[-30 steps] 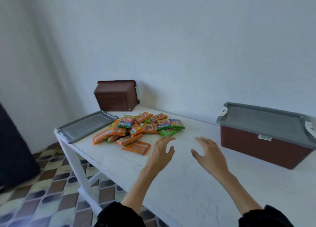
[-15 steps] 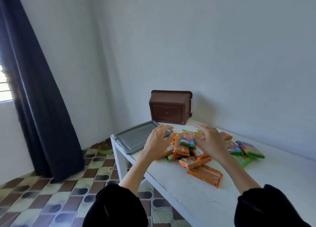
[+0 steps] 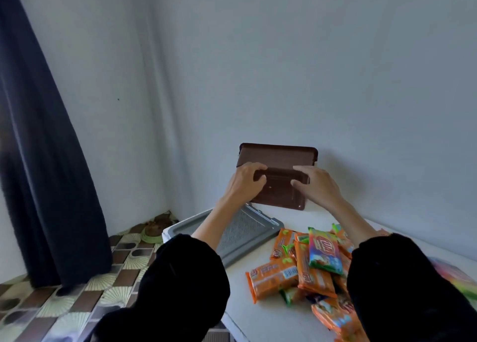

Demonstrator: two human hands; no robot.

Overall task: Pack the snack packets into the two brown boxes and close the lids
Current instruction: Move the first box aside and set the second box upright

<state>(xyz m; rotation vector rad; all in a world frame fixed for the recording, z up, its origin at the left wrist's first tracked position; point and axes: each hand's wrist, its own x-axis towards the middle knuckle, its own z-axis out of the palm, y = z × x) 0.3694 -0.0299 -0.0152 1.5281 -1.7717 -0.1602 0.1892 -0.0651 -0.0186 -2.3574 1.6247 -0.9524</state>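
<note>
Gripping the tipped brown box (image 3: 277,158), left hand (image 3: 244,183) and right hand (image 3: 318,187) clasp its edges.

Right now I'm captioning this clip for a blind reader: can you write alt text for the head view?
Both hands, left and right, grip a brown box tipped on its side against the wall at the table's back corner. A grey lid lies flat beside a heap of orange and green snack packets on the white table.

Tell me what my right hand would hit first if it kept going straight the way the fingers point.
The right hand is already on the brown box, which lies tipped on its side against the wall. Going on, it would press into that box; the wall looks close behind, though depth is unclear.
</note>
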